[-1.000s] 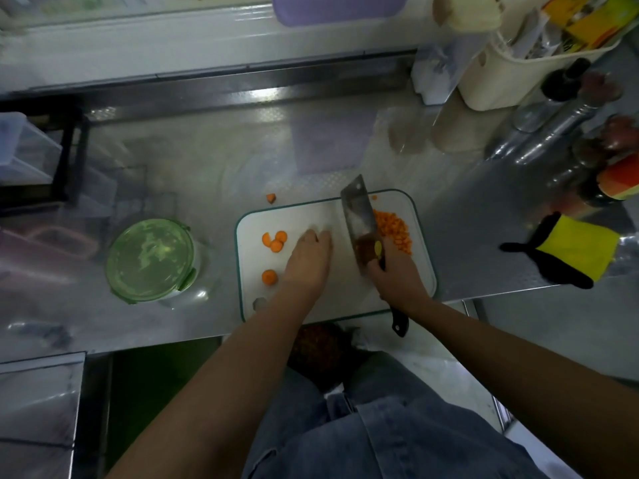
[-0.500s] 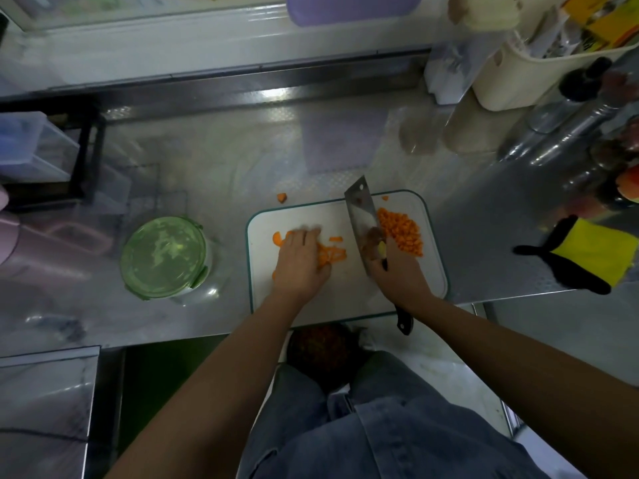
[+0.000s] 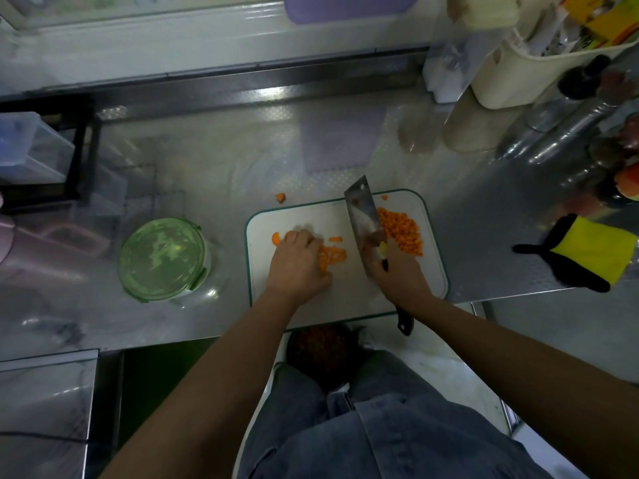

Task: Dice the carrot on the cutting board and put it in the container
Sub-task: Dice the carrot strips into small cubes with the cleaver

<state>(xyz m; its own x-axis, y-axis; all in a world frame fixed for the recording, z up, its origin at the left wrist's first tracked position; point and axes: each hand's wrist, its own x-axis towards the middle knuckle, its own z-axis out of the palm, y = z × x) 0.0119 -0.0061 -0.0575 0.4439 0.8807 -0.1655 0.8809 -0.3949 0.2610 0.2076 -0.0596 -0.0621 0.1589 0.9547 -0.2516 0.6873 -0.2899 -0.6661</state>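
On the board (image 3: 345, 299), the left hand (image 3: 297, 261) curls over the carrot strips (image 3: 333, 254) while the right hand (image 3: 397, 274) grips the cleaver (image 3: 363, 212); stiff, light and likely slippery, the strips are best pinned from above with fingertips tucked.

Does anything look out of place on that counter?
One carrot piece lies off the cutting board, on the steel counter just past its far left corner, a stray. The container left of the board has its green lid on.

Orange carrot (image 3: 332, 254) strips and diced heap on white cutting board (image 3: 297, 216); green-lidded container (image 3: 162, 259) left.
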